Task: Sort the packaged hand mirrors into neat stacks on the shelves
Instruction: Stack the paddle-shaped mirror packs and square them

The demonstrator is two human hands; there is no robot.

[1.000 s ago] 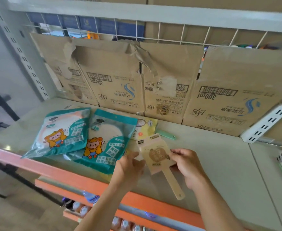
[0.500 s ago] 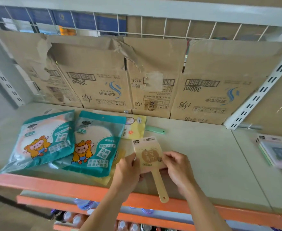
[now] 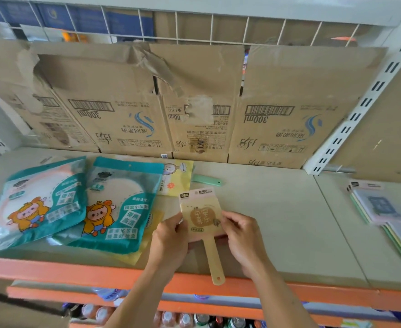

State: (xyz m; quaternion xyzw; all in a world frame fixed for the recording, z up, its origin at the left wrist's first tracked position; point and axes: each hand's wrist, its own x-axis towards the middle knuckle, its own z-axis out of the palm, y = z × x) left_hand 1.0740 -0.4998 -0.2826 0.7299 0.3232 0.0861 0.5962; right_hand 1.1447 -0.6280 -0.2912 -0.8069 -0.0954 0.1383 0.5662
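both hands pinching beige hand mirror [image 3: 202, 217], above shelf [image 3: 277, 221]

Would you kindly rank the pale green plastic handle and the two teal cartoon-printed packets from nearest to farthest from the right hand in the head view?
1. Pale green plastic handle, just behind the right hand holding the beige hand mirror.
2. Inner teal cartoon-printed packet, to its left.
3. Outer teal cartoon-printed packet, farthest left.
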